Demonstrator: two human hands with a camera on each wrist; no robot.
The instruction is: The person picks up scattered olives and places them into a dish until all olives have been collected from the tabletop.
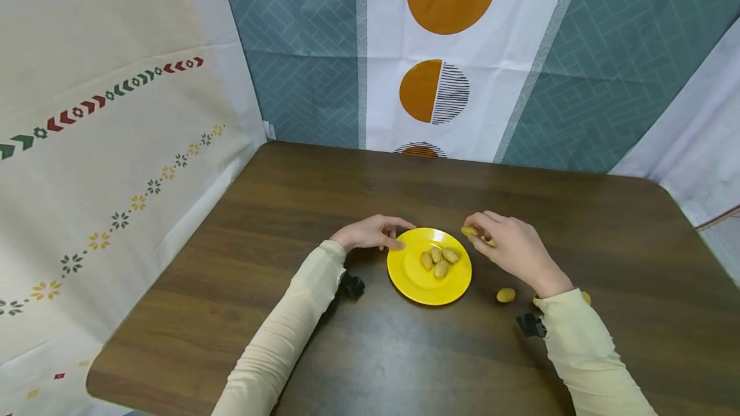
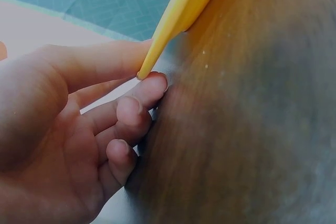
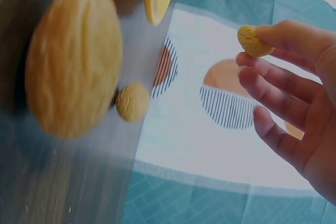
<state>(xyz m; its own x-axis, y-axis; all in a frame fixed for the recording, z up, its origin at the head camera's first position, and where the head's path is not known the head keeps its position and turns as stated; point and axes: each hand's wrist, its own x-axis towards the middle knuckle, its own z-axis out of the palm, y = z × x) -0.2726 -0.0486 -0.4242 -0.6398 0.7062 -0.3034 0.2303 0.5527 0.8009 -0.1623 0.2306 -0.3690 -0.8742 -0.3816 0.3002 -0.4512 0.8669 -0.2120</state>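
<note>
A round yellow plate (image 1: 416, 282) lies on the table with several small wrinkled, yellowish-brown potatoes (image 1: 441, 268) on it. At its left rim, my left hand (image 1: 370, 234) pinches the edge. The left wrist view shows the thumb on one face of the plate (image 2: 170, 22) and fingertips at the other. My right hand (image 1: 517, 249) holds one small potato (image 3: 251, 41) between thumb and fingertips, raised above the table by the plate's right rim. Its other fingers are loosely bent. Another potato (image 1: 489, 241) is partly hidden behind this hand.
On the brown wooden table (image 1: 358, 364), a loose potato (image 1: 505, 295) lies right of the plate. Others, including a potato (image 1: 586, 298), are partly covered by the right forearm. Patterned cloth (image 1: 306, 50) hangs behind the table, and white cloth (image 1: 144, 121) at the left.
</note>
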